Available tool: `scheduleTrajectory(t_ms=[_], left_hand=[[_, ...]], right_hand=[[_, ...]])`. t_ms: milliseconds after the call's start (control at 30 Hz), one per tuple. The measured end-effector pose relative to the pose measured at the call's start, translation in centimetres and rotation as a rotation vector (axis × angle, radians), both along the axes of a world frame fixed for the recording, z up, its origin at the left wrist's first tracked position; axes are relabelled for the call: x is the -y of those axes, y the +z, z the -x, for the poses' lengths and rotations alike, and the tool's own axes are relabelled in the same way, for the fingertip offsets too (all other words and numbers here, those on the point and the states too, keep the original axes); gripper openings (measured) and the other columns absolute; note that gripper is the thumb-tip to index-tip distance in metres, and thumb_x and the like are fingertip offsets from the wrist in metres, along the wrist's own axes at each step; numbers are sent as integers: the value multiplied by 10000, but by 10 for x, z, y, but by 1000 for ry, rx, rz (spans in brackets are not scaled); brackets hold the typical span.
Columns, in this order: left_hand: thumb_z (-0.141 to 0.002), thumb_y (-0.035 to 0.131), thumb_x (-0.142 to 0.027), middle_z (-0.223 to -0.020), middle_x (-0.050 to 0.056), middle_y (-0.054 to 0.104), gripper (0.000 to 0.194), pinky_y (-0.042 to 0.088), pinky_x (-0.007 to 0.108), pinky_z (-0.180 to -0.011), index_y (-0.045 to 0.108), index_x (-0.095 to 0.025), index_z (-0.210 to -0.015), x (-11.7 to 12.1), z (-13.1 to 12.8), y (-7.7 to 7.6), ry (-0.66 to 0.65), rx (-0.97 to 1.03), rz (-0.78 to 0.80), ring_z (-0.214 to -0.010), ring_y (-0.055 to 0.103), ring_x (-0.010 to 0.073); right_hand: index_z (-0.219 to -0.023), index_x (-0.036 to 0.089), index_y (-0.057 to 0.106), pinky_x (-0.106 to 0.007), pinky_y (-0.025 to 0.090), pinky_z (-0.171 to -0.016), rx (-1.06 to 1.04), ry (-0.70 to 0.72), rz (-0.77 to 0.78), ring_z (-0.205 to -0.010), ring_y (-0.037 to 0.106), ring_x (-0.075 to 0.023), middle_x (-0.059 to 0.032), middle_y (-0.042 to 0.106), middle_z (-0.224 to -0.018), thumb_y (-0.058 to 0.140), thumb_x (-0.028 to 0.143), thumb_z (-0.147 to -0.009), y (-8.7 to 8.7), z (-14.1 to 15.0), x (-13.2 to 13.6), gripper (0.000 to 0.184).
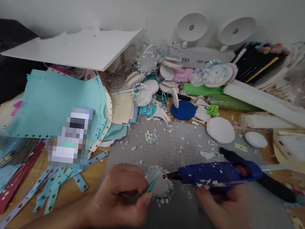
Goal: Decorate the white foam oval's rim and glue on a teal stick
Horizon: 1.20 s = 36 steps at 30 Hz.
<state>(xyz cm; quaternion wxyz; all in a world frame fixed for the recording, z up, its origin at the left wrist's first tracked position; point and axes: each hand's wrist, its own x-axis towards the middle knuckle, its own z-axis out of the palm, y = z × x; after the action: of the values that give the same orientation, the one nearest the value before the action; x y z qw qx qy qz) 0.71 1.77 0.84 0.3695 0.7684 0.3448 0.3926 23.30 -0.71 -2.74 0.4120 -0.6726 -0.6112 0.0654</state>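
Note:
My left hand (120, 199) is closed in a pinch on a thin teal strip (151, 185), whose tip touches a small white disc (161, 184) edged with pale flower bits on the grey mat (170, 149). My right hand (226, 215) grips a blue glue gun (217, 173) from below. The gun's dark nozzle points left at the disc's upper right edge. The gun is speckled with paper bits.
Stacked teal paper sheets (57, 103) and punched strips lie left. A white board (74, 48) sits at the back left. White discs, a blue disc (184, 110), green sheets and a marker set (260, 59) crowd the back. Confetti litters the mat.

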Motion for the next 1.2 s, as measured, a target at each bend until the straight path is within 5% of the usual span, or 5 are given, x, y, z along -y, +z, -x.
scheduleTrajectory(t_ms=[367,633,833,1000,1200], left_hand=[[-681,537,-43,-536,-80,211,281,169,249,-454,315,-201,-613,1,-2,2,-3,37,-1,-466,243,78],[-681,535,-54,-526,-77,212,293,172,255,-455,298,-201,-589,0,-1,5,-1,-11,34,-463,248,83],[-689,537,-67,-523,-75,214,290,176,252,-460,300,-197,-585,1,-1,5,3,-27,40,-463,252,83],[-687,533,-63,-524,-76,218,289,180,251,-458,297,-203,-598,1,-1,4,3,-22,35,-459,258,83],[-675,540,-56,-518,-80,217,291,178,250,-454,301,-202,-596,0,-2,4,1,-9,40,-456,250,83]], right_hand=[[-667,236,542,-292,402,-410,90,22,5,-428,529,-181,6,581,-497,587,315,-711,1,-3,5,101],[-612,271,483,-308,362,-405,93,-7,49,-392,465,-188,19,497,-417,585,329,-703,2,-2,4,148],[-692,255,544,-331,413,-463,105,17,59,-474,540,-218,-8,573,-506,588,342,-715,1,-4,7,100],[-595,267,462,-332,388,-448,176,15,19,-481,552,-240,-3,480,-431,572,373,-733,2,-5,5,206],[-731,236,548,-319,406,-444,198,38,1,-446,540,-210,-3,540,-479,559,380,-767,4,-4,5,149]])
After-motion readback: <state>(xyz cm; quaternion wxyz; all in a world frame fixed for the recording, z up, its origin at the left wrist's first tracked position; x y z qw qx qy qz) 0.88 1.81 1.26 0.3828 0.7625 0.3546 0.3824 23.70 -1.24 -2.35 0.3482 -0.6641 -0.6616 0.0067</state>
